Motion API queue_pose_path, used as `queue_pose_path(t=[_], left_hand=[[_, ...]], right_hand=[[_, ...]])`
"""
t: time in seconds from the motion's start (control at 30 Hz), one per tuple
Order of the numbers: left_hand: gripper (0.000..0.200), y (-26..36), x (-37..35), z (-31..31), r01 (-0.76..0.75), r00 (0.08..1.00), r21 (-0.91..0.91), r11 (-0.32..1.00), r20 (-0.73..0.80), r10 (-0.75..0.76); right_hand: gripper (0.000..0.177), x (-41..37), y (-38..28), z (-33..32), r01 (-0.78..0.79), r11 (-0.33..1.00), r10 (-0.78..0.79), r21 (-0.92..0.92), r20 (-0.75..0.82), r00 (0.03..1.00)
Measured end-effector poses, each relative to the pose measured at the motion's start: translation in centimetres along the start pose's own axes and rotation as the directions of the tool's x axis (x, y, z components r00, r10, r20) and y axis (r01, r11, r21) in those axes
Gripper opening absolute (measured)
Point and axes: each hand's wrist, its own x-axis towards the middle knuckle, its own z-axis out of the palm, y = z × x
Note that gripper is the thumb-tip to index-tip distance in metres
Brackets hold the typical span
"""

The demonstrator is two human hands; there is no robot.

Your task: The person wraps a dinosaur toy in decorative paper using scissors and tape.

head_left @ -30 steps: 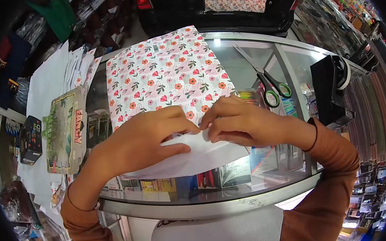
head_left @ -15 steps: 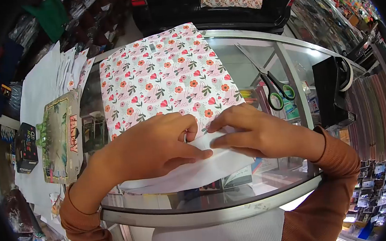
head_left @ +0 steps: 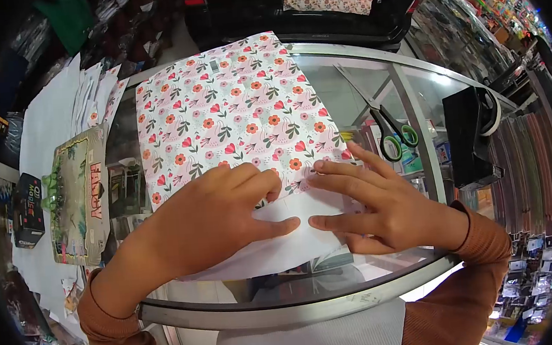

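Observation:
A sheet of floral wrapping paper (head_left: 219, 105) lies on the glass counter, printed side up. Along its near side, a white flap (head_left: 256, 248) is turned over the print. My left hand (head_left: 218, 216) rests at this fold with curled fingers, its thumb stretched across the white flap; the paper under the palm is hidden. Facing it from the right, my right hand (head_left: 385, 206) has its fingers spread, some on the print and the thumb on the flap. The two thumb tips nearly meet. Scissors (head_left: 378, 116) with black and green handles lie partly open beyond my right hand.
A black tape dispenser (head_left: 464, 138) stands at the right. On the left are white paper sheets (head_left: 48, 119), a flat "FANCY" package (head_left: 77, 194) and a small black box (head_left: 27, 211). The counter's metal edge (head_left: 300, 310) runs in front of me; a black car is behind.
My right hand has spread its fingers and moved slightly right and nearer to me. The left thumb is a little further left, and the thumb tips now sit side by side on the flap.

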Motion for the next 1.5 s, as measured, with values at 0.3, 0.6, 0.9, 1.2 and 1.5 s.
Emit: queue_pose_path(t=[0.3, 0.6, 0.9, 1.2, 1.5], left_hand=[[0.029, -2.6, 0.3, 0.4, 0.022, 0.996, -0.367, 0.930, 0.087, 0.011], [0.037, -3.7, 0.6, 0.6, -0.011, 0.996, -0.456, 0.890, 0.069, 0.048], [0.043, -4.0, 0.6, 1.1, -0.002, 0.999, -0.513, 0.858, 0.034, 0.023], [0.029, -3.8, 0.5, -1.0, 0.356, 0.934, -0.805, 0.475, 0.295, -0.200], [0.029, -0.6, -0.2, -1.3, 0.108, 0.994, -0.318, 0.942, 0.051, -0.097]], right_hand=[[0.044, 0.7, 0.9, 1.3, 0.058, 0.997, -0.063, 0.053, 0.089, 0.994], [0.047, 1.1, 0.8, 0.3, 0.012, 0.979, -0.049, 0.205, 0.175, 0.983], [0.029, 0.8, 1.1, -0.3, 0.052, 0.962, -0.034, 0.267, -0.073, 0.997], [0.021, 1.3, 0.5, 1.8, -0.158, 0.920, 0.246, 0.359, -0.215, 0.945], [0.021, 0.9, 0.1, 2.0, 0.001, 1.000, -0.006, -0.022, -0.225, 0.974]])
